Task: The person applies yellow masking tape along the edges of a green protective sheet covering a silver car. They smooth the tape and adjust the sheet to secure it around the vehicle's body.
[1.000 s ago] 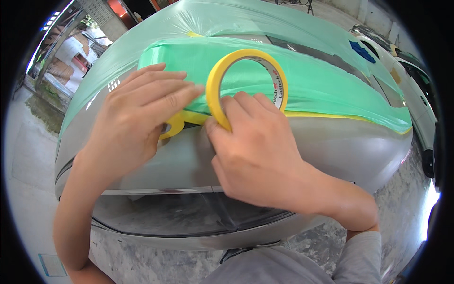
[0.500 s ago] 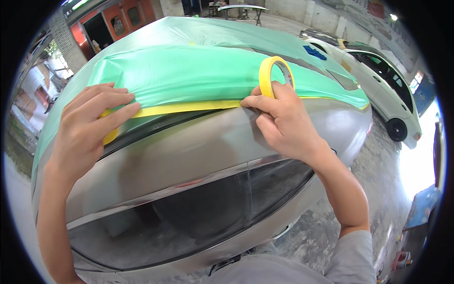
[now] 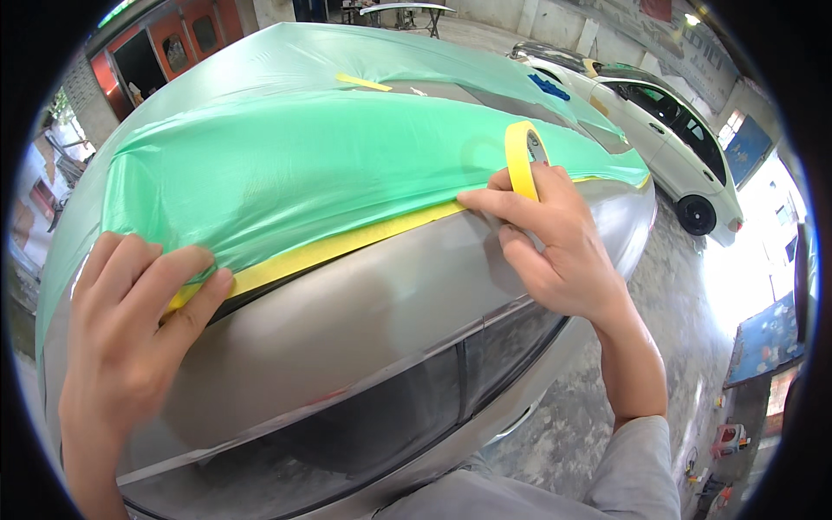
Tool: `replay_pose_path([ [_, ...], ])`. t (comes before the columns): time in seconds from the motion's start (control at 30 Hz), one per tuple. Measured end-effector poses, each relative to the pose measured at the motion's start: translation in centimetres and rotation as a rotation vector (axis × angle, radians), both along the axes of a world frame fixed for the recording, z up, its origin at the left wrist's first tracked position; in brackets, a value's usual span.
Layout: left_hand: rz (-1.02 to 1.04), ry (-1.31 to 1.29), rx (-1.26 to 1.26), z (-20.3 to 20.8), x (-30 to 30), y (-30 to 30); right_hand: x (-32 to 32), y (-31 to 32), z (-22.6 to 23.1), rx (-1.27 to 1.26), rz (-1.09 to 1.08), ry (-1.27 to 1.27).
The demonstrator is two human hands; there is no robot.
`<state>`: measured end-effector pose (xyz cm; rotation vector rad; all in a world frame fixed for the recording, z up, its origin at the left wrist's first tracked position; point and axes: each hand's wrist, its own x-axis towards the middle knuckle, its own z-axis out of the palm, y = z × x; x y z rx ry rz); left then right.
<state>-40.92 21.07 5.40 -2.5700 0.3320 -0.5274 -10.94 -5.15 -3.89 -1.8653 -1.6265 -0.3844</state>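
Green plastic masking film [image 3: 303, 165] covers much of a grey car [image 3: 347, 295]. A yellow masking tape strip [image 3: 347, 243] runs along the film's near edge, above a dark gap by the roof edge. My left hand [image 3: 130, 321] pinches the left end of the strip and the film's edge between thumb and fingers. My right hand [image 3: 555, 243] holds a roll of yellow masking tape [image 3: 521, 160], standing upright among its curled fingers. The right index fingertip touches the strip further along. Part of the roll is hidden behind that hand.
A short yellow tape piece [image 3: 364, 82] sits on the film farther off. A blue cloth [image 3: 549, 87] lies toward the far right. Beyond stands a white car [image 3: 667, 139]. Red doors [image 3: 173, 48] are at the far left, and a red-and-white container [image 3: 728, 439] is on the floor at right.
My left hand has moved down and left with the tape end and film edge, and the film looks more spread. My right hand and roll have shifted slightly right and down. The view has also shifted.
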Motion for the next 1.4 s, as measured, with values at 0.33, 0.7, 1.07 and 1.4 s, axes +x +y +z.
replay_pose_path([
  [0.33,-0.008,-0.027,0.011,-0.6,0.4,-0.3,0.2,0.4,0.5,-0.033,0.016,-0.116],
  [0.7,0.115,0.085,-0.002,0.2,-0.3,-0.9,0.2,0.7,0.3,-0.005,0.013,-0.125],
  [1.07,0.156,0.067,-0.076,-0.4,-0.5,-0.9,-0.4,1.0,-0.3,0.032,-0.015,-0.051],
  [1.4,0.207,0.059,-0.14,0.8,-0.5,-1.8,-0.4,1.1,-0.4,0.044,0.007,-0.004],
])
